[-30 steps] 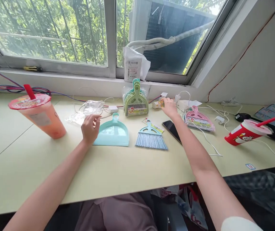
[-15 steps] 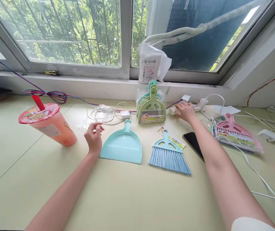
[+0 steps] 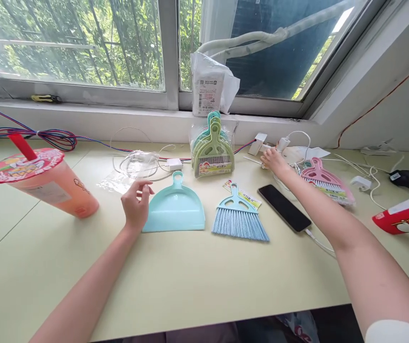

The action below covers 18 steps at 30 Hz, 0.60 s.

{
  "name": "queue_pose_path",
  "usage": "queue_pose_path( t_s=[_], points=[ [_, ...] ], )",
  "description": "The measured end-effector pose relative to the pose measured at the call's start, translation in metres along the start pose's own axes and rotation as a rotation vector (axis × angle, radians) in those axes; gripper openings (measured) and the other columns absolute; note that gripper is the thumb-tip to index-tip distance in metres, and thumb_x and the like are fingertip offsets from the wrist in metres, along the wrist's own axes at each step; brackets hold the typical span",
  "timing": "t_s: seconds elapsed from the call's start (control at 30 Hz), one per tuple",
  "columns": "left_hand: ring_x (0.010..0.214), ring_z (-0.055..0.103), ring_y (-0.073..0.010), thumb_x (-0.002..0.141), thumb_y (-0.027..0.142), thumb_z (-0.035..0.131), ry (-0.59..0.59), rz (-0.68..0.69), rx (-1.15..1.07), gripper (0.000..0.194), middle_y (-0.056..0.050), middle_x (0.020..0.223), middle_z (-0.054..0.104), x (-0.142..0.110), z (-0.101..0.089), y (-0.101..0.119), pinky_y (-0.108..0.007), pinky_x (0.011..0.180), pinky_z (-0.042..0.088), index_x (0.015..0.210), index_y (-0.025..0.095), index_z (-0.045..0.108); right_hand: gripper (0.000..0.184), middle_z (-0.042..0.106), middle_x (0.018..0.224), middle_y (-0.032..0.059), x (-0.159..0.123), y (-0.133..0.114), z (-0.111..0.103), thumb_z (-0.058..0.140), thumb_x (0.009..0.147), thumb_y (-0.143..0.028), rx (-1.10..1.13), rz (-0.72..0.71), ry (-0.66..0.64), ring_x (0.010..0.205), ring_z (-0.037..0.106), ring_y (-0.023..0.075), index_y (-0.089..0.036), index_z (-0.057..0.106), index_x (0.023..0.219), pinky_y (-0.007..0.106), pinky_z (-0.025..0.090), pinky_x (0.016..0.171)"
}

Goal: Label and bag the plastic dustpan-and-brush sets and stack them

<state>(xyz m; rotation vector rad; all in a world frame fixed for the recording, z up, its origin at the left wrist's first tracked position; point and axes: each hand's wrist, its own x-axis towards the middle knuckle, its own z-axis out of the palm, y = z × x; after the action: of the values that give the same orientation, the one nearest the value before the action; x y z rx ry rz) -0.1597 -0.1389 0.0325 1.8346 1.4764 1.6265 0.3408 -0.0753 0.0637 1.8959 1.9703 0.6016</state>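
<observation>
My left hand (image 3: 136,202) rests at the left edge of a light blue dustpan (image 3: 178,212), fingers loosely curled with a gap to the thumb and nothing in them. Right of the dustpan lies a light blue hand brush (image 3: 240,222), bristles toward me, a printed card tag (image 3: 250,199) under its handle. My right hand (image 3: 275,161) reaches to the back of the table, fingers bent down over something small and whitish, mostly hidden. Close by are a white plug (image 3: 282,144) and a small white box (image 3: 258,143). A black phone (image 3: 285,207) lies beneath my right forearm.
Packed green dustpan-and-brush sets (image 3: 213,155) stand against the sill; a pink set (image 3: 328,181) lies to the right. A tall drink cup (image 3: 61,188) leans at left. Cables (image 3: 52,138), a white adapter (image 3: 174,165) and a red cup (image 3: 404,214) are also on the table.
The view has swung right, bringing the red cup and the table's front edge in. My right hand has shifted slightly right with the small white object, which showed more clearly before.
</observation>
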Motion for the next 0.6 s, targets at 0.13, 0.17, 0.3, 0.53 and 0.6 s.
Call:
queue_pose_path(
  t_s=[0.13, 0.17, 0.3, 0.53, 0.6],
  points=[
    [0.072, 0.063, -0.0149, 0.09, 0.027, 0.047, -0.146, 0.128, 0.12, 0.021, -0.001, 0.076, 0.067, -0.006, 0.002, 0.004, -0.025, 0.061, 0.049, 0.089, 0.022, 0.067, 0.04, 0.054, 0.132, 0.0151, -0.021, -0.011, -0.019, 0.036, 0.096, -0.017, 0.093, 0.005, 0.114, 0.12, 0.045, 0.0295, -0.022, 0.061, 0.127, 0.049, 0.026, 0.101],
    [0.075, 0.063, -0.016, 0.09, 0.026, 0.047, -0.178, 0.152, 0.156, 0.02, -0.002, 0.079, 0.068, -0.008, 0.003, 0.004, -0.025, 0.061, 0.049, 0.089, 0.022, 0.067, 0.042, 0.053, 0.134, 0.0158, -0.029, -0.016, -0.027, 0.035, 0.096, -0.017, 0.11, 0.011, 0.153, 0.12, 0.046, 0.0291, -0.022, 0.058, 0.131, 0.048, 0.026, 0.101],
    [0.091, 0.06, -0.0237, 0.091, 0.025, 0.047, -0.251, 0.21, 0.299, 0.019, -0.006, 0.09, 0.068, -0.013, 0.008, 0.005, -0.03, 0.062, 0.047, 0.092, 0.023, 0.066, 0.045, 0.06, 0.127, 0.018, -0.067, -0.047, -0.065, 0.046, 0.094, -0.023, 0.227, 0.163, 0.243, 0.111, 0.055, 0.0291, -0.02, 0.05, 0.139, 0.042, 0.037, 0.093],
    [0.119, 0.049, -0.0317, 0.09, 0.02, 0.042, -0.292, 0.253, 0.329, 0.028, -0.013, 0.12, 0.06, -0.01, 0.013, 0.005, -0.046, 0.103, 0.04, 0.109, 0.018, 0.062, 0.04, 0.072, 0.112, 0.0122, -0.106, -0.116, -0.093, 0.06, 0.086, -0.047, 0.485, 0.142, -0.123, 0.101, 0.066, 0.0246, -0.02, 0.072, 0.112, 0.029, 0.046, 0.08],
    [0.122, 0.048, -0.0331, 0.088, 0.02, 0.045, -0.343, 0.217, 0.331, 0.031, -0.016, 0.123, 0.059, -0.006, 0.015, -0.003, -0.048, 0.106, 0.038, 0.113, 0.015, 0.061, 0.039, 0.075, 0.103, 0.0115, -0.109, -0.129, -0.092, 0.066, 0.082, -0.046, 0.576, 0.132, -0.186, 0.093, 0.068, 0.0229, -0.019, 0.074, 0.109, 0.026, 0.046, 0.076]
  ],
)
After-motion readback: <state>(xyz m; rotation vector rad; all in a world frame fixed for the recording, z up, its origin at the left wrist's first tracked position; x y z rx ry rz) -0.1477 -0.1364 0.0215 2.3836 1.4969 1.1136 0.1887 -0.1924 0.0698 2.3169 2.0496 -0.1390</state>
